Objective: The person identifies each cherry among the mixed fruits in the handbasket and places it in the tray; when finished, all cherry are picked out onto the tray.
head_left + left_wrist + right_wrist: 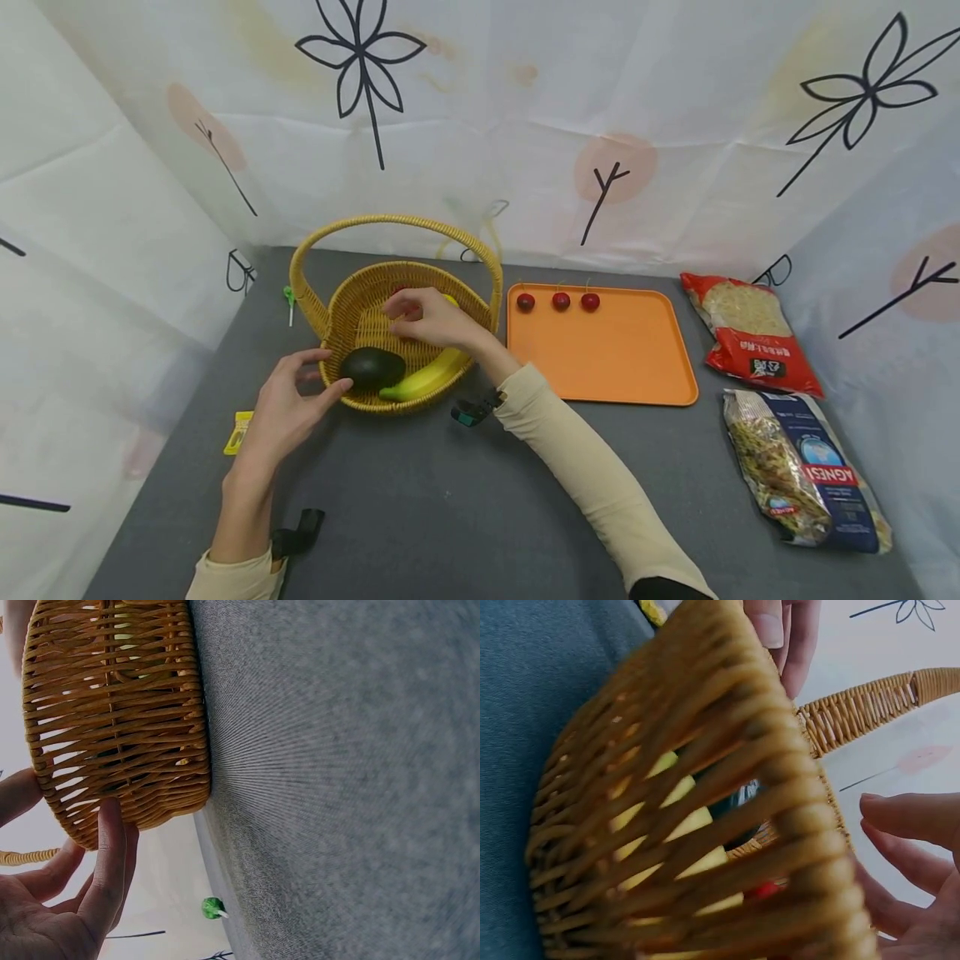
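Note:
A yellow wicker basket (360, 283) stands on the dark table. A dark green avocado (372, 368) lies at its near left, beside a yellow banana (427, 379). My left hand (292, 404) holds the basket's left rim, thumb at the rim and fingertips against the outer weave, as the left wrist view shows of those fingers (111, 855). Over the basket's inside hovers my right hand (431, 321), its fingers loosely bent; thumb and fingers (911, 814) stand apart with nothing between them. Something red (763, 889) shows through the weave, mostly hidden.
Right of the basket lies an orange tray (607, 350) with three cherries (561, 302) along its far edge. Two food bags, one red (757, 333) and one blue (806, 471), lie farther right. A green-topped stick (289, 300) and a yellow packet (238, 432) are at left.

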`<move>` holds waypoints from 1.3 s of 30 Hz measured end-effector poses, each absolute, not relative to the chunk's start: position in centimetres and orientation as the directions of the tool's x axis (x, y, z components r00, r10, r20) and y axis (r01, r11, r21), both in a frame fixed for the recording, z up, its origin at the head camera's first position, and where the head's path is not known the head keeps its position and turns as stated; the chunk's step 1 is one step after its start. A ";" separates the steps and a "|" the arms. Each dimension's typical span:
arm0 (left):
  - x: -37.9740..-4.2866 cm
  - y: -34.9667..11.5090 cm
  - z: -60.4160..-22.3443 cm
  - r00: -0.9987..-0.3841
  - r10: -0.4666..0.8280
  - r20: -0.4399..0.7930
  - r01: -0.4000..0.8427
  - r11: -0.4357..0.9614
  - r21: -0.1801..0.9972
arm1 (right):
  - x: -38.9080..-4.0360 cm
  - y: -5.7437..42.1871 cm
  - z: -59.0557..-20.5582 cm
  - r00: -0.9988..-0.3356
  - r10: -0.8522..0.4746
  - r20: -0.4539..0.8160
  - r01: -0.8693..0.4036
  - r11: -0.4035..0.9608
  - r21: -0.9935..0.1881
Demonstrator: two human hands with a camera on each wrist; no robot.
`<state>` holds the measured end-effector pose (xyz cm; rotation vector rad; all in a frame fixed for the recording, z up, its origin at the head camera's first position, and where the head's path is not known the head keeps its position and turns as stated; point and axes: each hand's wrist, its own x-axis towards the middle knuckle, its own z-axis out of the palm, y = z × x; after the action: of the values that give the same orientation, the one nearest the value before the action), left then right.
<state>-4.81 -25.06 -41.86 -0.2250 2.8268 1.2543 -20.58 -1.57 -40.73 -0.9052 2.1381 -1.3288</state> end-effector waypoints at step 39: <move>-4.8 -25.0 -41.8 -0.988 -0.118 -0.102 -0.155 0.666 0.729 | -22.9 -5.3 -39.1 -0.479 -0.724 -0.497 -0.298 0.666 -0.683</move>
<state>-4.78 -24.99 -41.84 -0.2317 2.8259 1.2436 -22.86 -5.26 -39.07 -0.7881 2.0676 -0.6652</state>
